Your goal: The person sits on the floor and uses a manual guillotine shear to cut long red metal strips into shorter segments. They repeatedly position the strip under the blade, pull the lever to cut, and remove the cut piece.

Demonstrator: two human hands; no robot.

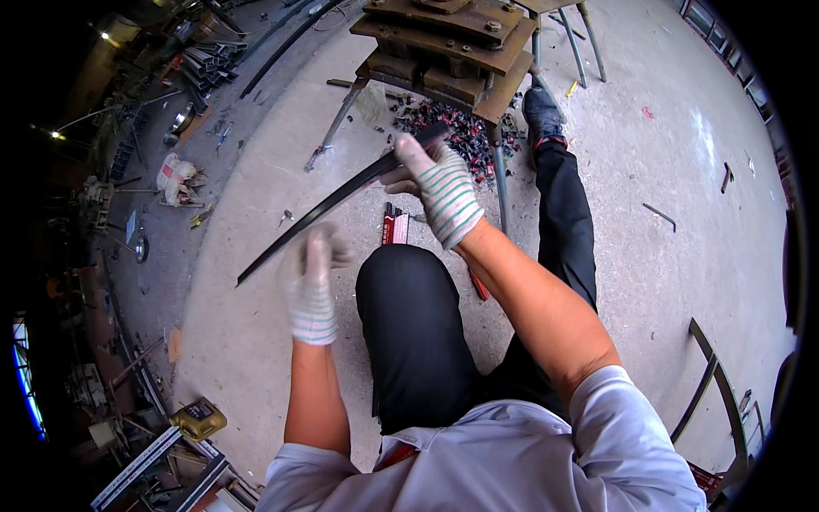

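Note:
A long, thin black strip (341,189) slants across in front of me, its narrow tip low on the left. My right hand (445,189), in a white knit glove with green stripes, is closed around the strip near its upper right end. My left hand (314,277), gloved the same way, is just below the strip's lower half. Motion smears its fingers, so whether they touch the strip is unclear. Straight ahead stands a rusty metal press-like fixture (439,51) of bolted plates on legs. Under it lies a pile of small black and red pieces (456,128).
Several red and black strips (394,225) lie on the floor beyond my bent knee. A red bar (478,285) shows beside my leg. Metal profiles (209,64) and a white bag (177,177) are at the left, a yellowish jug (198,418) lower left, a curved metal frame (721,384) lower right.

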